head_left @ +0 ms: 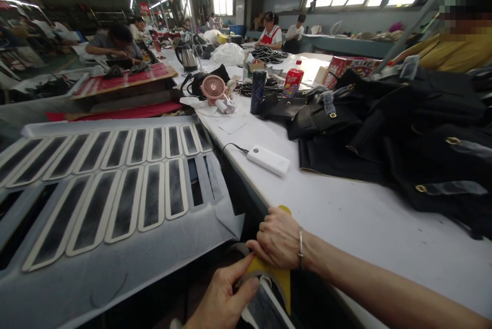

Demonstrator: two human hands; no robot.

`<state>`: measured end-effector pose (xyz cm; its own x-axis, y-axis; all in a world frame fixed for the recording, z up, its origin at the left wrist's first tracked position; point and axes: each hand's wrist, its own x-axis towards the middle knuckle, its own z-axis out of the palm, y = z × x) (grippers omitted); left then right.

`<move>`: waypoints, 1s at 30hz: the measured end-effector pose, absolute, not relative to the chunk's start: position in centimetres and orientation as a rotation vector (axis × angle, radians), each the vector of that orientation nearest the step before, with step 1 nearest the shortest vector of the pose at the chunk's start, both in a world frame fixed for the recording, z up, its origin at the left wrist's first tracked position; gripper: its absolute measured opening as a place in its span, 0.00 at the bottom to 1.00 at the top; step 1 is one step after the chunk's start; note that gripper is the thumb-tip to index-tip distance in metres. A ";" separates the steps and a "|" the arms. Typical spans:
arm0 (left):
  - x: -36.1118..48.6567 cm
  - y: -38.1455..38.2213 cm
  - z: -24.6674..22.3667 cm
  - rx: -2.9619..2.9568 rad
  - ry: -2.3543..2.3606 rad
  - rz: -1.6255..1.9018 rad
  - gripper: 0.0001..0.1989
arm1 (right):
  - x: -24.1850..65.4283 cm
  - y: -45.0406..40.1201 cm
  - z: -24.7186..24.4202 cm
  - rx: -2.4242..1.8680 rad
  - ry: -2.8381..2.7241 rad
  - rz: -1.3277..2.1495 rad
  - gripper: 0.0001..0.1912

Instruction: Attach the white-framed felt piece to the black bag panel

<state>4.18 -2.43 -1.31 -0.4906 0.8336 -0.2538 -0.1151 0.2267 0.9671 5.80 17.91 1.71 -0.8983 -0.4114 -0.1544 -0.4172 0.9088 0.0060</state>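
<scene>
My right hand (279,239), a bangle on its wrist, is curled closed on a yellow flat piece (283,280) at the near edge of the white table. Most of that piece is hidden by my fingers, and its exact kind is unclear. My left hand (230,290) is beside it, with thumb and forefinger pinching the end of a dark strip with a white border (269,308). The strip runs out of the bottom of the view. Similar white-edged dark panels (123,201) lie in two rows on a grey sheet (115,278) to the left.
A white power bank (269,160) with a black cable lies on the white table (326,206). Behind it stand a pink fan (213,88), a dark tumbler (258,92) and a red bottle (293,79). Black bags (384,119) are heaped at right. Several people sit farther back.
</scene>
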 end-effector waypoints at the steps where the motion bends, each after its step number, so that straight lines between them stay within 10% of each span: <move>1: 4.1 -2.4 -1.0 0.709 1.678 1.374 0.22 | 5.8 17.8 1.8 -0.634 2.910 0.063 0.31; 30: 2.6 -2.4 1.5 1.141 1.887 0.904 0.17 | 9.5 15.8 0.8 -0.111 2.932 -0.114 0.30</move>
